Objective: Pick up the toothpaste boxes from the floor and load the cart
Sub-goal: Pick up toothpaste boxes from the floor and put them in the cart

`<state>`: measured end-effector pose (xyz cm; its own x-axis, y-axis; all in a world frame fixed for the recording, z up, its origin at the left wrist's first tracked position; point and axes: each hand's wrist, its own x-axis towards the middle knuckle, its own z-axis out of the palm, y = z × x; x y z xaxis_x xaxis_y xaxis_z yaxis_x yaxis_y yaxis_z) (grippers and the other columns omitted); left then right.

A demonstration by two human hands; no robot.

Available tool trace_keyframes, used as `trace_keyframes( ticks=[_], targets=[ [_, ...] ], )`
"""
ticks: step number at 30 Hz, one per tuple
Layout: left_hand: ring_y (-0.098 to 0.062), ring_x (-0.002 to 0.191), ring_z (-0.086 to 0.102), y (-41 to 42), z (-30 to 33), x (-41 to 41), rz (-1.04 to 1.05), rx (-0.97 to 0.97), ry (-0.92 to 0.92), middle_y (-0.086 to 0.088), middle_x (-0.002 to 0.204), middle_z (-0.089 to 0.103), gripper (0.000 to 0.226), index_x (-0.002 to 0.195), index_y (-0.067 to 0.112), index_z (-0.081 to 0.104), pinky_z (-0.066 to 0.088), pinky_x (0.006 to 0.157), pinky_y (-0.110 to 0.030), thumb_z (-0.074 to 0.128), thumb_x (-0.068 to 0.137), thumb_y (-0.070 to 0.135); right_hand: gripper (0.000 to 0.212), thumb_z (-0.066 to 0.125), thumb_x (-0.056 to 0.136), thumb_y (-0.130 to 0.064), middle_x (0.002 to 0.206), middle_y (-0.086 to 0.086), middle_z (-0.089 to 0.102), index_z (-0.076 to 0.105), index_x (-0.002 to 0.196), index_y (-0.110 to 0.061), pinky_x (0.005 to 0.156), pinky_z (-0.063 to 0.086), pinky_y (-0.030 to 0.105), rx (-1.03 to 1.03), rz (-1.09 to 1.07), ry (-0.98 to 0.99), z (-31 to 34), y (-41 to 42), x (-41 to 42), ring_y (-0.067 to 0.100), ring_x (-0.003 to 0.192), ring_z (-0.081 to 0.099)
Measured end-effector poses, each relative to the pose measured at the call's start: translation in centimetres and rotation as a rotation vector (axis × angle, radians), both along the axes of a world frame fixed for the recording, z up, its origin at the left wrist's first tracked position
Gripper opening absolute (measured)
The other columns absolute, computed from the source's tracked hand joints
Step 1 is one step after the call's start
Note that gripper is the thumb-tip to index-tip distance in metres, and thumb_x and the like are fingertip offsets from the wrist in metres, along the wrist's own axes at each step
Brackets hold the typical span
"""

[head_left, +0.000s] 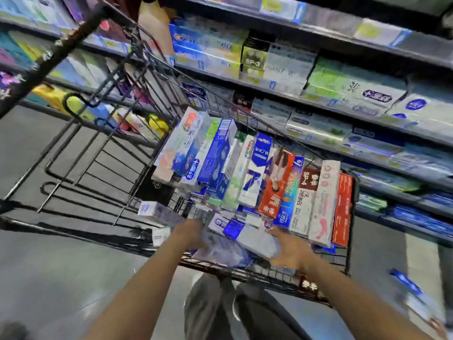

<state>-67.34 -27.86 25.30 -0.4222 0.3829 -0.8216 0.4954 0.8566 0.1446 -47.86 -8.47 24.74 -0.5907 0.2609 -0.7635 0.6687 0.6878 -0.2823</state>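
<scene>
A black wire cart [105, 153] stands in front of me with several toothpaste boxes [259, 177] stacked side by side in its near end. Over the cart's near rim both hands hold a blurred bundle of pale and blue toothpaste boxes [235, 244]. My left hand [190, 233] grips the bundle's left side. My right hand [288, 251] grips its right side, fingers spread against the boxes. A blue and white box [414, 295] lies on the floor at the lower right, and another small pale box [157, 212] sits by the cart's left wall.
Shelves [318, 99] packed with toothpaste boxes run along the right and back. More shelves with bottles [73, 101] stand at the left behind the cart. Grey floor [61, 266] lies to the left. My legs [220, 310] are below the cart's near edge.
</scene>
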Motion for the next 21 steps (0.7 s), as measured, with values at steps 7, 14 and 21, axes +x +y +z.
trace_keyframes(
  ticks=[7, 14, 21],
  targets=[
    [-0.014, 0.096, 0.051, -0.8, -5.6, -5.4, -0.148, 0.04, -0.202, -0.01, 0.122, 0.057, 0.06, 0.131, 0.009, 0.047, 0.037, 0.068, -0.019, 0.075, 0.079, 0.023, 0.08, 0.068, 0.081, -0.041, 0.147, -0.003, 0.042, 0.026, 0.148, -0.027, 0.096, 0.032, 0.016, -0.019, -0.042, 0.031, -4.9, -1.8, -0.8, 0.014, 0.13, 0.043],
    [-0.021, 0.128, 0.047, -1.3, -5.1, -5.3, -0.154, 0.14, -0.215, -0.006, 0.141, 0.048, 0.072, 0.141, 0.013, 0.042, 0.04, 0.098, -0.025, 0.076, 0.078, 0.019, 0.074, 0.072, 0.08, -0.031, 0.14, 0.003, 0.049, 0.036, 0.144, -0.024, 0.093, 0.037, 0.02, 0.002, -0.29, 0.112, -4.9, -3.9, -1.2, 0.019, 0.125, 0.047],
    [-0.015, 0.119, 0.049, 0.9, 1.4, -5.0, -0.189, 0.321, -0.186, -0.005, 0.14, 0.047, 0.063, 0.143, 0.013, 0.035, 0.037, 0.083, -0.014, 0.065, 0.088, 0.014, 0.068, 0.068, 0.083, -0.035, 0.141, -0.005, 0.049, 0.038, 0.143, -0.026, 0.105, 0.038, 0.028, 0.026, -0.459, 0.289, 2.1, -5.2, -0.7, 0.016, 0.127, 0.048]
  ],
)
